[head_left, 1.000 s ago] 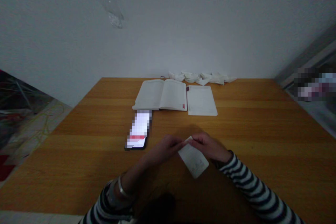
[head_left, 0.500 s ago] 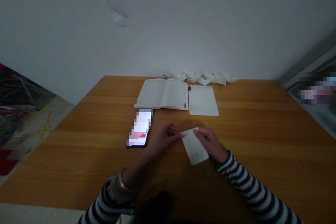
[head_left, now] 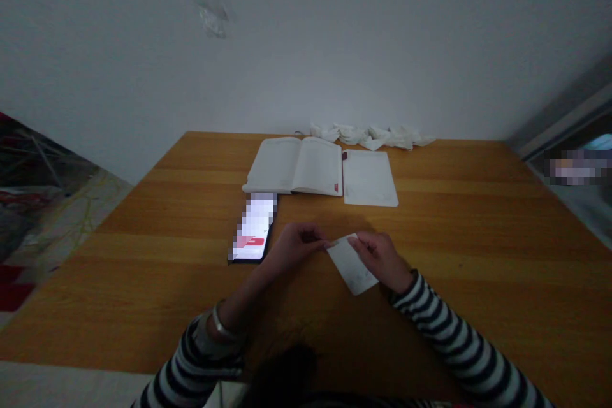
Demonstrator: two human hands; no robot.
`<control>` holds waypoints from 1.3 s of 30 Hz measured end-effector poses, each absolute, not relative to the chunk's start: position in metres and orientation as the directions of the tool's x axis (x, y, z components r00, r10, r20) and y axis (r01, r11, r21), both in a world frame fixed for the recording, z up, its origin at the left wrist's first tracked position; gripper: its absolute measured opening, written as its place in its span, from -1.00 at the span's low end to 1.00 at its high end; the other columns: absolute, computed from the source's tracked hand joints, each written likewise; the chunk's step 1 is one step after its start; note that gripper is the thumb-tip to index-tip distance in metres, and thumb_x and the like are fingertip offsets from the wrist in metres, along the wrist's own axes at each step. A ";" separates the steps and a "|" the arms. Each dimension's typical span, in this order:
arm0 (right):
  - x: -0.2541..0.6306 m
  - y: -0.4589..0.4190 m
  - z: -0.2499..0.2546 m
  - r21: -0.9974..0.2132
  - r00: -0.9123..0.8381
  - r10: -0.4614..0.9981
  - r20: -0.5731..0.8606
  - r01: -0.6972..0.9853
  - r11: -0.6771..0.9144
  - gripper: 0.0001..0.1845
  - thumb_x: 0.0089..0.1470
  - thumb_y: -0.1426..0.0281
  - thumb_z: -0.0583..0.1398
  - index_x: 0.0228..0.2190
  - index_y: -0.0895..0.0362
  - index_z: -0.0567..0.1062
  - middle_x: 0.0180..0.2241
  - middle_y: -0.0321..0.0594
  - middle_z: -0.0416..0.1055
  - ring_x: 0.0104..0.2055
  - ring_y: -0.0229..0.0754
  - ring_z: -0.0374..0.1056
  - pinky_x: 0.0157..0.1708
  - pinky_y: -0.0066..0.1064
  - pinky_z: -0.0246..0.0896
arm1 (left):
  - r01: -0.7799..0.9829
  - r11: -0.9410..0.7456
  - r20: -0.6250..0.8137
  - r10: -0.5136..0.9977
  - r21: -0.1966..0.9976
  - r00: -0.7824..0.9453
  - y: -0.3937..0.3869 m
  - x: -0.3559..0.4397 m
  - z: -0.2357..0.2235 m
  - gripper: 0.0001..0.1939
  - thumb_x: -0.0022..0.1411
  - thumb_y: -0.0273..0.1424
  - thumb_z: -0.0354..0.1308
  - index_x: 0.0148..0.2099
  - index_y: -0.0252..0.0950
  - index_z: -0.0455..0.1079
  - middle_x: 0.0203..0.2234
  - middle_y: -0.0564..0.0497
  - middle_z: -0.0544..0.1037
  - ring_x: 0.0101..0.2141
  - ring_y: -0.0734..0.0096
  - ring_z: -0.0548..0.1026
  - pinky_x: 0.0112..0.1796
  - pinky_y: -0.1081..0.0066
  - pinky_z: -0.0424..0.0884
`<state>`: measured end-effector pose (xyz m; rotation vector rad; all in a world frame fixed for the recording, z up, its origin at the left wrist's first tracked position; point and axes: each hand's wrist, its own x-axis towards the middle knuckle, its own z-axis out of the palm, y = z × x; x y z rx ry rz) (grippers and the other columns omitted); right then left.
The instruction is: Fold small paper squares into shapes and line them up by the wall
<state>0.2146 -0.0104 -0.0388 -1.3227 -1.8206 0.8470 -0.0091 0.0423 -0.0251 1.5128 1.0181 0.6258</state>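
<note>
A small white sheet of paper (head_left: 352,269) with faint marks near its lower edge is held above the table, tilted. My left hand (head_left: 297,247) pinches its upper left corner between thumb and fingers. My right hand (head_left: 382,259) grips the upper right edge, thumb on top of the sheet. To the left of my left hand lies a phone (head_left: 255,229) with a lit, blurred screen. Beyond my hands an open notebook (head_left: 318,166) lies flat, and a loose white sheet (head_left: 370,178) is beside its right edge.
The wooden table (head_left: 459,217) stands against a pale wall (head_left: 382,32). Crumpled white tissue (head_left: 373,135) stretches along its back edge. Clear plastic (head_left: 210,19) hangs on the wall. A cluttered floor area (head_left: 52,204) shows at the left.
The small sheet has tilted and turned slightly in my hands, its lower edge shifting. Both hands keep their hold. The whole view has moved a little.
</note>
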 end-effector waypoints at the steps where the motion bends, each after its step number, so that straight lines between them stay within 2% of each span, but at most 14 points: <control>1: 0.214 -0.011 -0.039 -0.803 -0.205 0.957 0.203 0.525 0.283 -0.51 0.33 0.17 0.03 -0.59 0.13 0.33 -0.64 -0.38 0.15 -0.58 -0.33 0.07 -0.55 -0.45 -0.10 | 0.276 0.016 -0.152 0.865 0.961 0.479 0.043 -0.010 -0.025 -0.82 0.08 -0.33 0.37 -0.42 -0.34 0.52 -0.51 0.02 0.60 -0.44 0.41 0.52 -0.38 0.46 0.41; 7: 0.210 -0.016 -0.043 -0.677 -0.154 0.933 0.325 0.652 0.343 -0.54 0.35 0.28 0.04 -0.59 0.11 0.30 -0.66 -0.41 0.13 -0.61 -0.34 0.10 -0.54 -0.43 -0.09 | 0.349 -0.077 -0.061 0.928 0.934 0.366 0.034 -0.004 -0.026 -0.86 0.15 -0.32 0.33 -0.34 -0.30 0.55 -0.43 0.00 0.64 -0.39 0.35 0.57 -0.31 0.40 0.47; 10: 0.209 -0.019 -0.042 -0.620 -0.137 0.907 0.399 0.688 0.377 -0.55 0.36 0.30 0.04 -0.58 0.11 0.31 -0.66 -0.40 0.15 -0.62 -0.34 0.10 -0.53 -0.42 -0.09 | 0.318 -0.144 0.024 0.935 0.937 0.355 0.029 0.000 -0.024 -0.85 0.15 -0.30 0.34 -0.33 -0.29 0.52 -0.43 0.02 0.63 -0.38 0.36 0.58 -0.28 0.40 0.50; 13: 0.209 -0.021 -0.038 -0.575 -0.158 0.878 0.451 0.702 0.421 -0.55 0.37 0.32 0.04 -0.59 0.11 0.31 -0.67 -0.39 0.17 -0.63 -0.34 0.10 -0.54 -0.42 -0.07 | 0.284 -0.147 0.037 0.933 0.947 0.359 0.027 0.001 -0.021 -0.79 0.11 -0.29 0.38 -0.38 -0.30 0.47 -0.47 0.05 0.60 -0.41 0.39 0.57 -0.31 0.42 0.50; 17: 0.211 -0.024 -0.035 -0.514 -0.204 0.845 0.494 0.716 0.473 -0.57 0.37 0.34 0.03 -0.54 0.12 0.41 -0.64 -0.33 0.29 -0.61 -0.31 0.16 -0.51 -0.41 -0.02 | 0.259 -0.126 0.025 0.932 0.958 0.361 0.028 0.000 -0.017 -0.77 0.09 -0.29 0.40 -0.37 -0.30 0.44 -0.46 0.05 0.58 -0.40 0.40 0.56 -0.30 0.42 0.51; 22: 0.214 -0.028 -0.035 -0.466 -0.232 0.824 0.516 0.732 0.498 -0.67 0.35 0.37 0.06 -0.38 0.13 0.55 -0.53 -0.20 0.50 -0.51 -0.23 0.34 -0.42 -0.38 0.14 | 0.235 -0.133 0.040 0.932 0.963 0.360 0.023 0.000 -0.014 -0.76 0.11 -0.27 0.40 -0.34 -0.30 0.46 -0.44 0.03 0.59 -0.39 0.39 0.57 -0.29 0.41 0.52; 27: 0.212 -0.030 -0.036 -0.447 -0.257 0.798 0.545 0.716 0.537 -0.70 0.33 0.42 0.08 -0.37 0.15 0.56 -0.50 -0.16 0.54 -0.49 -0.21 0.40 -0.41 -0.37 0.20 | 0.260 -0.105 0.011 0.941 0.960 0.338 0.021 0.001 -0.013 -0.77 0.12 -0.25 0.38 -0.36 -0.30 0.49 -0.42 -0.01 0.62 -0.36 0.35 0.58 -0.25 0.37 0.53; 30: 0.211 -0.030 -0.037 -0.444 -0.275 0.789 0.549 0.704 0.554 -0.72 0.33 0.42 0.08 -0.33 0.15 0.57 -0.48 -0.16 0.56 -0.49 -0.22 0.41 -0.41 -0.38 0.22 | 0.224 -0.015 -0.058 0.947 0.975 0.316 0.020 0.002 -0.013 -0.69 0.06 -0.22 0.42 -0.41 -0.30 0.41 -0.47 0.02 0.59 -0.42 0.38 0.56 -0.35 0.42 0.49; 33: 0.211 -0.030 -0.037 -0.452 -0.271 0.803 0.530 0.711 0.538 -0.71 0.33 0.40 0.08 -0.33 0.14 0.58 -0.48 -0.17 0.55 -0.49 -0.21 0.40 -0.40 -0.38 0.22 | 0.133 0.077 -0.114 0.948 0.988 0.296 0.020 0.002 -0.014 -0.61 -0.01 -0.23 0.47 -0.34 -0.28 0.33 -0.53 0.09 0.55 -0.49 0.43 0.52 -0.45 0.48 0.44; 36: 0.209 -0.031 -0.034 -0.493 -0.238 0.829 0.505 0.709 0.504 -0.68 0.34 0.36 0.07 -0.35 0.14 0.57 -0.51 -0.18 0.53 -0.50 -0.23 0.38 -0.41 -0.39 0.19 | 0.066 0.133 -0.147 0.938 0.989 0.315 0.023 0.001 -0.012 -0.56 -0.05 -0.28 0.50 -0.26 -0.28 0.32 -0.55 0.10 0.55 -0.51 0.45 0.52 -0.45 0.51 0.41; 39: 0.205 -0.030 -0.030 -0.585 -0.159 0.875 0.458 0.688 0.431 -0.59 0.35 0.30 0.05 -0.51 0.12 0.49 -0.62 -0.28 0.38 -0.58 -0.28 0.26 -0.49 -0.42 0.09 | 0.028 0.161 -0.160 0.922 0.987 0.352 0.026 -0.001 -0.011 -0.62 0.00 -0.28 0.46 -0.23 -0.32 0.39 -0.52 0.06 0.57 -0.46 0.43 0.54 -0.38 0.46 0.44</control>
